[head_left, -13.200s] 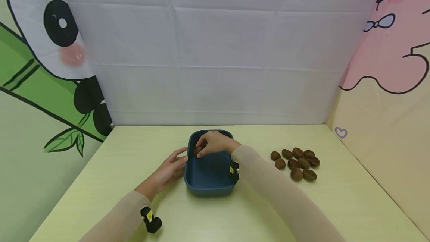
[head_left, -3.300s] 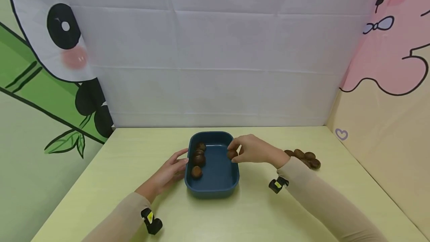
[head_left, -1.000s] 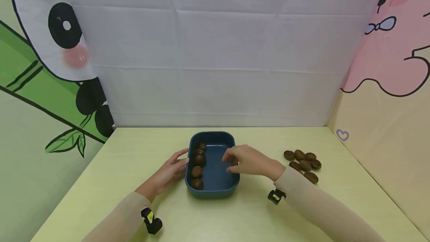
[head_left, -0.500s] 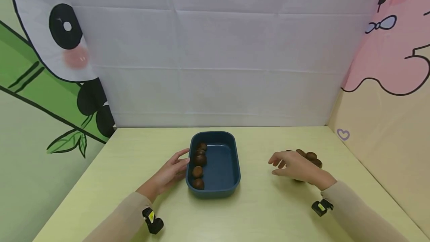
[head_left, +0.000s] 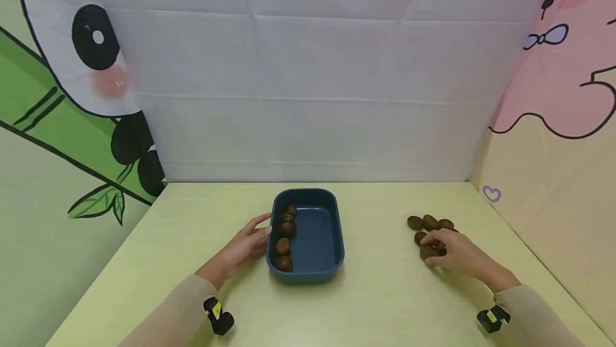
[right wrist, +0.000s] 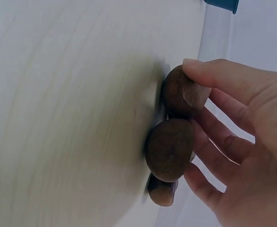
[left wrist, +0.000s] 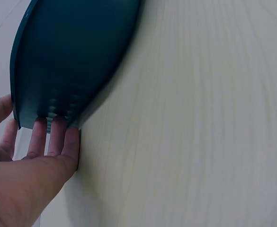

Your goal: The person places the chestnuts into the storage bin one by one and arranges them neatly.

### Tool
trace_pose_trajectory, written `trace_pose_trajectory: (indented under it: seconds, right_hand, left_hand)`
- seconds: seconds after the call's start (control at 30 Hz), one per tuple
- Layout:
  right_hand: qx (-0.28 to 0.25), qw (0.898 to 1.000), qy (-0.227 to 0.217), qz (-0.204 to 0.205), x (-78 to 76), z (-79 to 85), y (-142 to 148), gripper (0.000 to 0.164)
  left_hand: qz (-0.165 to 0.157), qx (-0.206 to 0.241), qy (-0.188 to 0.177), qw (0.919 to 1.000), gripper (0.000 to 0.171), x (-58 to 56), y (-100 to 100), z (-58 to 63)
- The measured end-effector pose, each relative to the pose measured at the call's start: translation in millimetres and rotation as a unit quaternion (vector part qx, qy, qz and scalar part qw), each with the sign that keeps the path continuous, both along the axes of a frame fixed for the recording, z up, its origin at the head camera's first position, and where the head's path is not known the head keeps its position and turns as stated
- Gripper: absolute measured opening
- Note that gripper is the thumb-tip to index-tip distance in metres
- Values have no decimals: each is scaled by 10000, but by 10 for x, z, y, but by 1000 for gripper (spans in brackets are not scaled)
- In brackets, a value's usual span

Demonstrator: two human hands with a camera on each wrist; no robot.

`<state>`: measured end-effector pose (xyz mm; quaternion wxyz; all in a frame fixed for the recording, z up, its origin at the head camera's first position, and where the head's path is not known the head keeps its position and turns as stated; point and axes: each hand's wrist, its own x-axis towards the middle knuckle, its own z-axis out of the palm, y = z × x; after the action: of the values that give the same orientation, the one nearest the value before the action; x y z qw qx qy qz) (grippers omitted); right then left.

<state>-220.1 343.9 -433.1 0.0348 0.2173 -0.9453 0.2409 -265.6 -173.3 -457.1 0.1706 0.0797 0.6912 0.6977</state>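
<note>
A dark blue rectangular box stands on the table with several brown chestnuts lined up inside along its left wall. My left hand rests its fingertips on the outside of that wall, fingers fairly straight, as the left wrist view shows with the hand against the box. Over a loose pile of chestnuts at the right, my right hand pinches one chestnut between thumb and fingers. Another chestnut lies close beside it. My right hand hides part of the pile.
A pale wooden table carries everything. Behind it hangs a white cloth. Printed cartoon panels close off the left and right sides. Black wrist cameras sit on both sleeves.
Over the longer span, chestnuts have come to line the box's left side and the pile has shrunk. In the last second my right hand moved from the box to the pile and pinched a chestnut.
</note>
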Motion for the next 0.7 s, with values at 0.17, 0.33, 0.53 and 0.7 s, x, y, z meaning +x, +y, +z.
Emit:
trace_pose_trajectory:
  seconds: [0.17,0.33,0.53,0.7]
  right_hand:
    - [-101,9999,-91,-17,2,-2,-12,35]
    - [-122,9999,-40,43,-5,-17,-38,34]
    - [-47,9999,71,67,-14,12,-76,33]
    - [-49,9999,49,109,-47,181,-194,33]
  left_hand:
    - [-7,19,-7,10000,60,5,-5,-3]
    - [9,2,-15,10000,60,15,-8,4]
    - [8,-12,-12,10000,61,20,-6,18]
    - [17,-6,-16,10000,61,21,-6,17]
